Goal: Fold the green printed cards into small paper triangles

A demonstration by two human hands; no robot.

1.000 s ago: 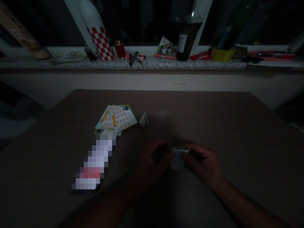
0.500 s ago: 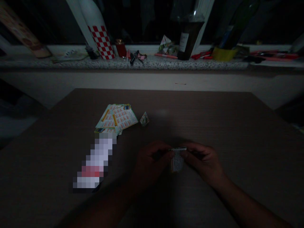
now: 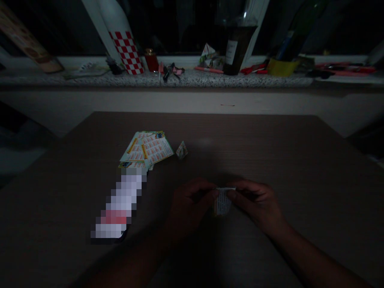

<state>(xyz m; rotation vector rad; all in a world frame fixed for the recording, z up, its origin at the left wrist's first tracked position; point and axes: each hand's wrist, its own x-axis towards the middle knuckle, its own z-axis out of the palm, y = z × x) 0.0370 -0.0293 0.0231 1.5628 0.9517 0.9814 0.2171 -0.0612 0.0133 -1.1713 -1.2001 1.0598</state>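
Observation:
Between my two hands is a small folded piece of printed paper, with lines of text on the side facing me. My left hand pinches its upper left edge between thumb and fingers. At its upper right edge, my right hand pinches it the same way. The paper hangs down a little below my thumbs, over the table. Further off to the left stands a small folded paper piece, pointed at the top. Beside it lies a loose pile of printed paper slips.
A phone with a blurred-out screen lies left of my hands on the brown table. Behind, the stone windowsill carries a red-checked white bottle, a dark cup, a red jar and a yellow holder.
Both hands keep their pinch on the folded paper, which has tilted very slightly. Otherwise the view has only shifted a little.

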